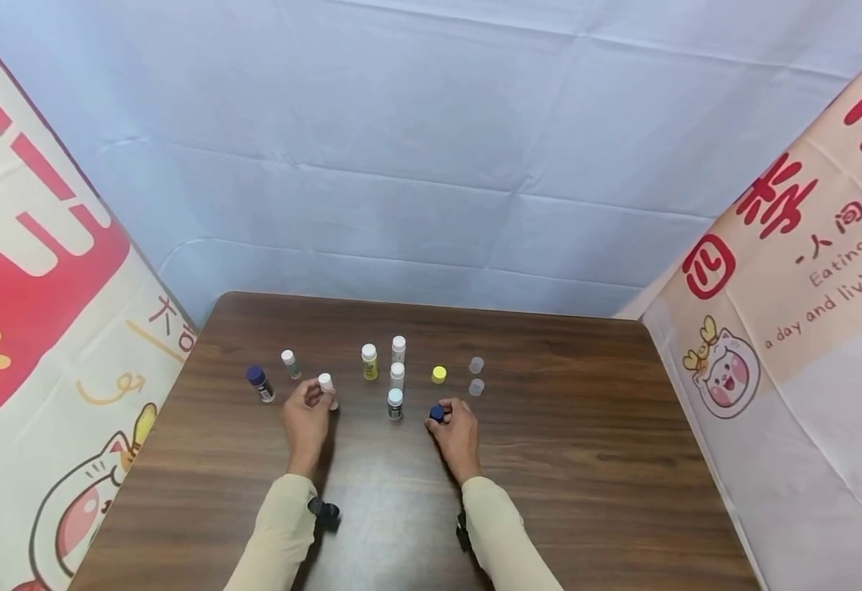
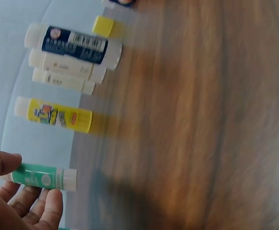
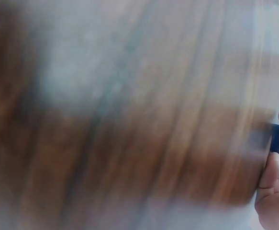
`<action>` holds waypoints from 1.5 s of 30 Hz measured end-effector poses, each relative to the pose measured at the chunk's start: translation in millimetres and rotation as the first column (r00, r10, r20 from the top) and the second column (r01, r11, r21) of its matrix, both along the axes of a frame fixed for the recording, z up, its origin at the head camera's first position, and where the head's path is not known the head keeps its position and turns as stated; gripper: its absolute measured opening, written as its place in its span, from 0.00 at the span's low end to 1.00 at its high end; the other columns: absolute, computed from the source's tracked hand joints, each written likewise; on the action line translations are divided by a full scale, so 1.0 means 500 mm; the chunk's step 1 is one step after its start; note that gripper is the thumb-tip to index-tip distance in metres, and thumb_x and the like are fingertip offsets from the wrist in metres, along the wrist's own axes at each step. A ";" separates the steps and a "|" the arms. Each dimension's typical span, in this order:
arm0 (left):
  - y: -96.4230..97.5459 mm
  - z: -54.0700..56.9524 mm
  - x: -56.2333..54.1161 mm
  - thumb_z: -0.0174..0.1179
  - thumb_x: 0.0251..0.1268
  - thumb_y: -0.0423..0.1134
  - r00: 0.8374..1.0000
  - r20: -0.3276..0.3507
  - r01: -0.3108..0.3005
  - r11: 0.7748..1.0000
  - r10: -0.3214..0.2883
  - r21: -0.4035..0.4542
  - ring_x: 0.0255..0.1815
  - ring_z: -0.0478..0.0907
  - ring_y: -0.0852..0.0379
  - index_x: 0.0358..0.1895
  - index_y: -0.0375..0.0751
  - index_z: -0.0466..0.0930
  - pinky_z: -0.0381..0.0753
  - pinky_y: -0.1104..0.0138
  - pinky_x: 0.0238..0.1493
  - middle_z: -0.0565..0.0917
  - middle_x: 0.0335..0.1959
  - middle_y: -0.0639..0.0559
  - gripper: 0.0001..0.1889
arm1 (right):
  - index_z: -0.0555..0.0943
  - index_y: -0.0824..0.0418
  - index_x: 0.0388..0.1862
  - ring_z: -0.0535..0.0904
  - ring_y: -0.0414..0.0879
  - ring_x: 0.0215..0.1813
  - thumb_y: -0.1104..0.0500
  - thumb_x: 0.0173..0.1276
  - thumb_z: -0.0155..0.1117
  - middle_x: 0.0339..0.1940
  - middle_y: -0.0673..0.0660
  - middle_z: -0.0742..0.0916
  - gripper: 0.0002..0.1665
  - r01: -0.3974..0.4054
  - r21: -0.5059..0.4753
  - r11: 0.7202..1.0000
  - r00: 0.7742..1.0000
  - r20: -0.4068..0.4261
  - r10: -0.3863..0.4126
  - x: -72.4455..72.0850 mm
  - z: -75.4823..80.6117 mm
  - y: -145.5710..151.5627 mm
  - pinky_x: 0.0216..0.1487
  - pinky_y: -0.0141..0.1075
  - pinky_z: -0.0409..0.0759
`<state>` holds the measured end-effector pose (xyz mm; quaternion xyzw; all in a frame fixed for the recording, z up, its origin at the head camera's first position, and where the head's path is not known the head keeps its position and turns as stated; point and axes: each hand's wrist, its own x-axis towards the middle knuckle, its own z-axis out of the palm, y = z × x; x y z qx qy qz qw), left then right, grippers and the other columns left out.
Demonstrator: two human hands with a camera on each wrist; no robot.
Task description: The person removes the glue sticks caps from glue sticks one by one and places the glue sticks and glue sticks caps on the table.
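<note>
My left hand (image 1: 307, 423) holds a green-and-white glue stick (image 2: 38, 176) upright between thumb and fingers, its white end on top. My right hand (image 1: 457, 435) pinches a dark blue cap (image 1: 437, 413) close to the tabletop. Between the hands, a glue stick with a navy label (image 2: 74, 44) stands in front of two white glue sticks (image 1: 397, 375). A yellow glue stick (image 1: 369, 363) stands just left of that row. In the right wrist view the blue cap is cut off by the frame's edge.
A glue stick with a blue top (image 1: 260, 384) and a smaller green-labelled one (image 1: 292, 364) stand left of my left hand. Beyond my right hand lie a yellow cap (image 1: 439, 374) and two translucent caps (image 1: 477, 387). The brown wooden table (image 1: 586, 443) meets cloth walls behind and beside it.
</note>
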<state>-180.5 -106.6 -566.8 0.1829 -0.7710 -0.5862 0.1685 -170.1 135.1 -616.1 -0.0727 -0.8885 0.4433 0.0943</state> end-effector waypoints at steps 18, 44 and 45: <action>0.025 -0.010 0.027 0.66 0.57 0.27 0.985 0.045 0.161 0.982 -0.166 0.101 0.39 0.83 0.49 0.45 0.28 0.80 0.79 0.75 0.35 0.84 0.42 0.34 0.12 | 0.81 0.70 0.45 0.81 0.50 0.36 0.67 0.46 0.72 0.37 0.59 0.83 0.23 0.019 -0.031 0.999 0.993 -0.116 -0.022 0.022 0.019 0.001 0.37 0.39 0.80; 0.041 -0.006 0.070 0.67 0.54 0.25 0.905 0.052 0.403 0.889 -0.423 0.218 0.38 0.83 0.53 0.46 0.25 0.80 0.81 0.70 0.37 0.84 0.39 0.36 0.15 | 0.83 0.63 0.42 0.84 0.42 0.33 0.68 0.58 0.68 0.36 0.55 0.88 0.12 -0.002 -0.196 0.981 0.973 -0.229 -0.043 0.081 0.068 -0.039 0.34 0.33 0.82; 0.042 -0.006 0.071 0.67 0.53 0.24 0.901 0.049 0.411 0.885 -0.431 0.218 0.38 0.83 0.54 0.45 0.26 0.80 0.81 0.70 0.37 0.84 0.39 0.37 0.15 | 0.83 0.63 0.43 0.83 0.41 0.33 0.68 0.58 0.68 0.37 0.56 0.87 0.12 -0.014 -0.207 0.978 0.974 -0.224 -0.034 0.083 0.069 -0.042 0.34 0.33 0.82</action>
